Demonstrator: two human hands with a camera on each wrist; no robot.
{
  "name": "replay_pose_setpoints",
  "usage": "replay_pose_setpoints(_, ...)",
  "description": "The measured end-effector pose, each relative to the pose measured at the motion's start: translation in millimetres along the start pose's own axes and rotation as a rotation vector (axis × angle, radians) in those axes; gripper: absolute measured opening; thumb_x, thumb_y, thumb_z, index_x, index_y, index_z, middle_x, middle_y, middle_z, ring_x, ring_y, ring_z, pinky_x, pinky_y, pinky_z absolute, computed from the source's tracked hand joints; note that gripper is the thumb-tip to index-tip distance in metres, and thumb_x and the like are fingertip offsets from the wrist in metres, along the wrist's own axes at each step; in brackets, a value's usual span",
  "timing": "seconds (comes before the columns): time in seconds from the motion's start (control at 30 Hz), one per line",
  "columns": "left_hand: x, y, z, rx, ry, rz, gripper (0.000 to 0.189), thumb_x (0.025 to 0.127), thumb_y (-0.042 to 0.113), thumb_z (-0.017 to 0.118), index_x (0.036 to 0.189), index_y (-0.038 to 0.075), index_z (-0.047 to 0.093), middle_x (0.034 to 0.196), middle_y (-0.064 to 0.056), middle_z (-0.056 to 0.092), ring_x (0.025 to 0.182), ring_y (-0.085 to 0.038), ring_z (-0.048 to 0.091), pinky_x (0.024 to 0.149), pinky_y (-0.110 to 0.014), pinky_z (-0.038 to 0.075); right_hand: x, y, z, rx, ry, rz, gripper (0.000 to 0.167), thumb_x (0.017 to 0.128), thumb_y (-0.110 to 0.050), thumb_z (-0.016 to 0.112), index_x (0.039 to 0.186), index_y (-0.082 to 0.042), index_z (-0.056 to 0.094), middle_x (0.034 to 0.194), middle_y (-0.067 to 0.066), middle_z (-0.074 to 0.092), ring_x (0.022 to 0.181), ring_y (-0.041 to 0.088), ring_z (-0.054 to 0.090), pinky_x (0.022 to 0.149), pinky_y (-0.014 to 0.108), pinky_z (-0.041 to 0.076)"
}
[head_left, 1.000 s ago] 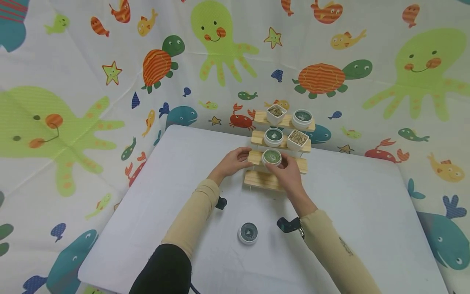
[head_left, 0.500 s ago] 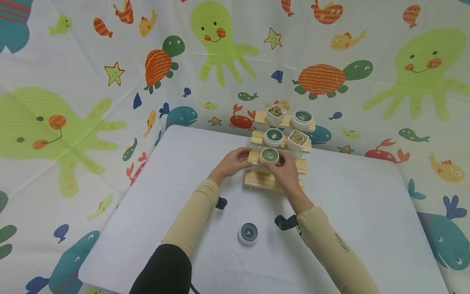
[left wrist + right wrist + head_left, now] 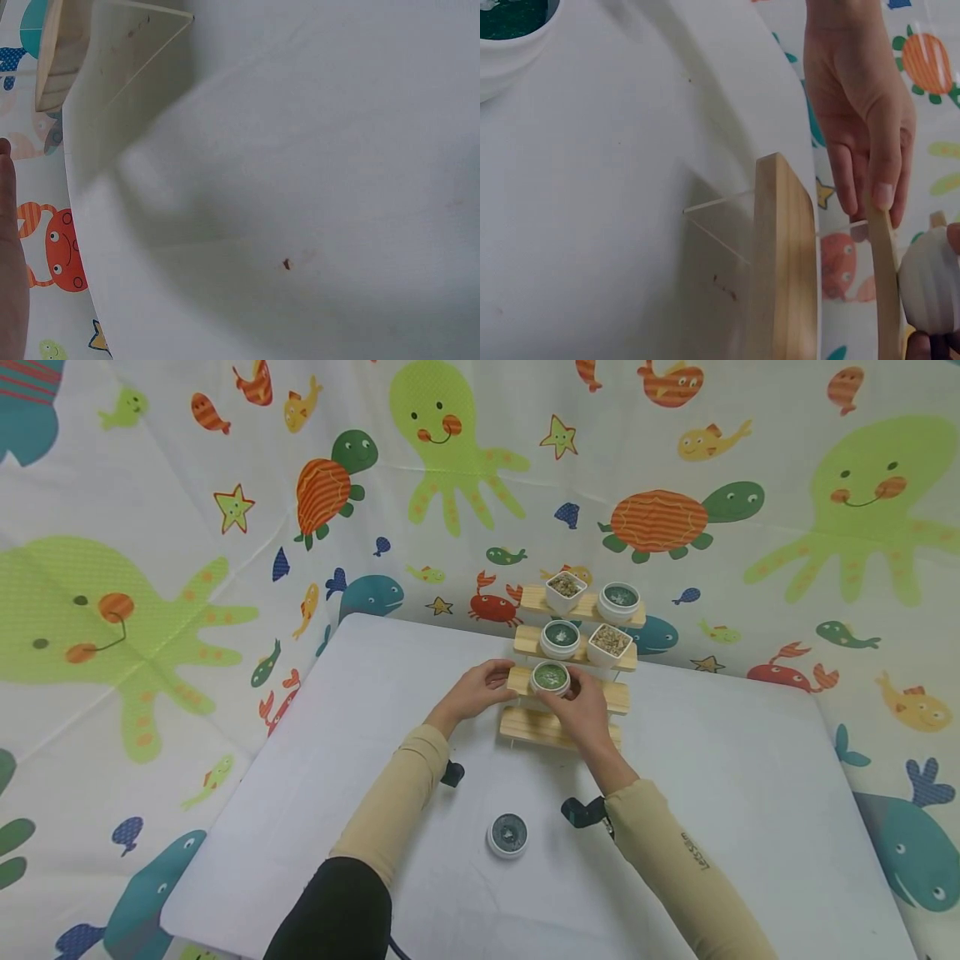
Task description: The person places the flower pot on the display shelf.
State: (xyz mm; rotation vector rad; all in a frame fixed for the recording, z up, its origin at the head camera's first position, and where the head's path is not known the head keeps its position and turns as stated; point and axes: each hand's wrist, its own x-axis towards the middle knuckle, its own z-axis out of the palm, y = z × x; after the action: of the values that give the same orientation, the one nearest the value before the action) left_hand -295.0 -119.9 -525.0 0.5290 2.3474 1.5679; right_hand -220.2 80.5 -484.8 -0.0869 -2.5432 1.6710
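In the head view my right hand (image 3: pixel 587 714) holds a small round white pot with a green top (image 3: pixel 551 677), thumb and fingers around its side. This pot stands on the left part of the second-lowest board of a stepped wooden display stand (image 3: pixel 536 727). My left hand (image 3: pixel 474 692) is at the left end of that same board. The right wrist view shows the left thumb on the board's edge, with the fingers on its underside. There the white pot (image 3: pixel 930 281) sits against the board, and my right fingertips show at the picture's edge.
Higher boards carry a round dark-green pot (image 3: pixel 560 639), a square pot of brownish bits (image 3: pixel 608 645), another square pot (image 3: pixel 565 592) and a round pot (image 3: pixel 618 602). One more round pot (image 3: pixel 507 836) stands on the white table (image 3: pixel 720 827) between my forearms. A patterned cloth hangs behind.
My right hand has shifted the green-topped pot slightly to the left along its board. The left hand has stayed at the board's end. Over the last half second little differs.
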Motion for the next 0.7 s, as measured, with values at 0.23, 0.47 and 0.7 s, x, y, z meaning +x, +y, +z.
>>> replay_pose_setpoints(0.23, 0.1, 0.7, 0.2, -0.005, -0.002, 0.007, 0.065, 0.089, 0.024, 0.074, 0.143, 0.005, 0.045, 0.143, -0.01, 0.05, 0.13, -0.02, 0.05, 0.109, -0.024, 0.043, 1.3, 2.4, -0.5, -0.041, 0.004, -0.023, 0.064, 0.086, -0.026, 0.075, 0.137, 0.001, 0.048, 0.132, 0.014, 0.051, 0.124, 0.025, 0.051, 0.107, 0.034, 0.046)
replay_pose_setpoints(0.47, -0.4, 1.1, 0.1, -0.012, -0.005, 0.01, 0.066, 0.088, 0.025, 0.075, 0.143, 0.005, 0.045, 0.144, -0.01, 0.049, 0.131, -0.02, 0.05, 0.109, -0.024, 0.043, 2.1, 4.1, -1.8, -0.1, 0.012, -0.031, 0.066, 0.086, -0.028, 0.075, 0.138, 0.004, 0.048, 0.13, 0.017, 0.047, 0.122, 0.029, 0.05, 0.105, 0.037, 0.048)
replay_pose_setpoints(0.7, 0.5, 0.9, 0.5, -0.015, -0.001, 0.003, 0.066, 0.088, 0.025, 0.075, 0.144, 0.006, 0.044, 0.143, -0.01, 0.05, 0.13, -0.02, 0.05, 0.108, -0.024, 0.043, 2.1, 5.9, -4.6, -0.073, 0.022, -0.069, 0.064, 0.085, -0.026, 0.077, 0.135, 0.004, 0.051, 0.13, 0.017, 0.048, 0.12, 0.029, 0.053, 0.105, 0.038, 0.048)
